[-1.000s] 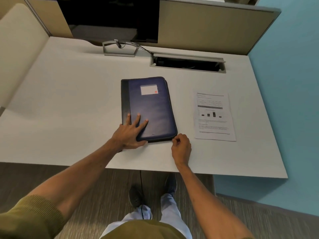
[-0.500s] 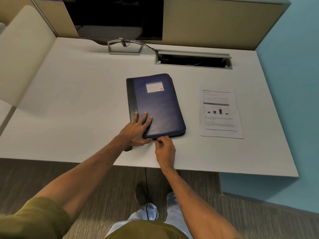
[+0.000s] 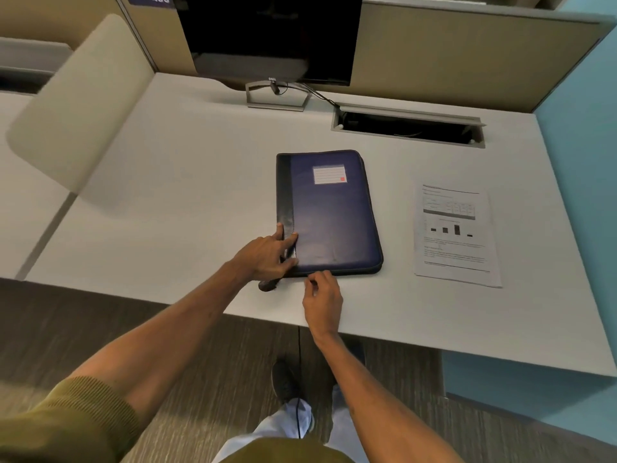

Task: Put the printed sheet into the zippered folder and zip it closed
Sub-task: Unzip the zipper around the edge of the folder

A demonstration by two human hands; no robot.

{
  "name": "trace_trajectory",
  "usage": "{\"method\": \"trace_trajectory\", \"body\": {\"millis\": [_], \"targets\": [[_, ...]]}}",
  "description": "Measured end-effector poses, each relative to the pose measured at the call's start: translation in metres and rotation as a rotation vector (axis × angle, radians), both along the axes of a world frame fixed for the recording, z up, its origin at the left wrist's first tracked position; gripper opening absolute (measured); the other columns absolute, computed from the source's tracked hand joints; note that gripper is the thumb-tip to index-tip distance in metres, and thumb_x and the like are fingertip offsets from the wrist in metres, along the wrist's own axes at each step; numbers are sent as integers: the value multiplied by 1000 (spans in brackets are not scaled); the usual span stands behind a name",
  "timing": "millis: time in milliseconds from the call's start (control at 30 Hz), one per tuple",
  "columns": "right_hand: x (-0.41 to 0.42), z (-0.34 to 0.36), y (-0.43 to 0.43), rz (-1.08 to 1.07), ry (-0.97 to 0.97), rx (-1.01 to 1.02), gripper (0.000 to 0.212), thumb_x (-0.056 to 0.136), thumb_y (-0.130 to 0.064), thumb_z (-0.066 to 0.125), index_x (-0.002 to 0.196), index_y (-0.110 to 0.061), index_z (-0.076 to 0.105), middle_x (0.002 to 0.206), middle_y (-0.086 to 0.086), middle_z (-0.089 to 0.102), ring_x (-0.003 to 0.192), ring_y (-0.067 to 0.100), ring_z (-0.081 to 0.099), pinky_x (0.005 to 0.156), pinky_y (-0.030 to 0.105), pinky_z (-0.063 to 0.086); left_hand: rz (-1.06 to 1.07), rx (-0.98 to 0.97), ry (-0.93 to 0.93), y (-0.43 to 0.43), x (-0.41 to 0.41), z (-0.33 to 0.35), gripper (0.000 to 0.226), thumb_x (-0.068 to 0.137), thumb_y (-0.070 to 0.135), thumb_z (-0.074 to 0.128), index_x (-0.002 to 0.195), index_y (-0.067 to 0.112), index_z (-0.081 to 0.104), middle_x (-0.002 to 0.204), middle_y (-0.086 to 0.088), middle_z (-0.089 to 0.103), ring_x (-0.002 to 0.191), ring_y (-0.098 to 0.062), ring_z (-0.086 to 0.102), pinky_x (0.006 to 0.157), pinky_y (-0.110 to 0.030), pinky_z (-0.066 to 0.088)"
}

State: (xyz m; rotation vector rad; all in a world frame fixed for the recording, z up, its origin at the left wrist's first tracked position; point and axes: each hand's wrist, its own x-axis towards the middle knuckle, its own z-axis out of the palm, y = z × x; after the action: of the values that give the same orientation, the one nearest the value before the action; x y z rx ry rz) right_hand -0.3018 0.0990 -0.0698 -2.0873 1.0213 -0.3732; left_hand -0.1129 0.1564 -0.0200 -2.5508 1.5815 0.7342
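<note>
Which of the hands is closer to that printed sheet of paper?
Right. The right hand is at the folder's near edge, apart from the printed sheet; the left hand presses the folder's far-side corner.

A single head-worn wide-angle view looks forward and steeply down from above the desk's (image 3: 187,182) near edge, seemingly at arm's length, monitor (image 3: 270,35) beyond.
</note>
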Motion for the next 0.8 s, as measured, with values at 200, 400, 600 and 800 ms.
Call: {"method": "trace_trajectory", "body": {"millis": [200,400,600,800], "targets": [[14,-2,26,73,-17,15,16,106,-17,61,116,-10,72,114,2,69,105,15,63,93,32,58,-57,34,-34,-2,9,6,78,106,26,61,172,23,20,175,-23,18,108,-34,71,100,-41,60],[18,-3,28,52,-5,22,14,106,-16,61,114,-12,71,112,0,68,103,13,62,91,32,58,44,-24,-48,-1,7,10,76,102,27,70,167,22,30,173,-17,28,111,-38,72,98,-49,61],[16,-2,22,51,17,26,13,104,-18,63,113,-13,71,113,-1,68,105,14,62,94,33,57,406,-246,22,45,-17,-7,41,104,52,59,123,15,59,124,-6,60,100,-29,68,89,-47,58],[14,3,18,128,70,-9,21,104,-29,63,119,-17,72,117,-4,68,109,11,62,100,30,55,441,-405,-130,79,-49,-32,30,104,42,59,124,19,59,119,1,60,105,-20,57,94,-37,48]]}}
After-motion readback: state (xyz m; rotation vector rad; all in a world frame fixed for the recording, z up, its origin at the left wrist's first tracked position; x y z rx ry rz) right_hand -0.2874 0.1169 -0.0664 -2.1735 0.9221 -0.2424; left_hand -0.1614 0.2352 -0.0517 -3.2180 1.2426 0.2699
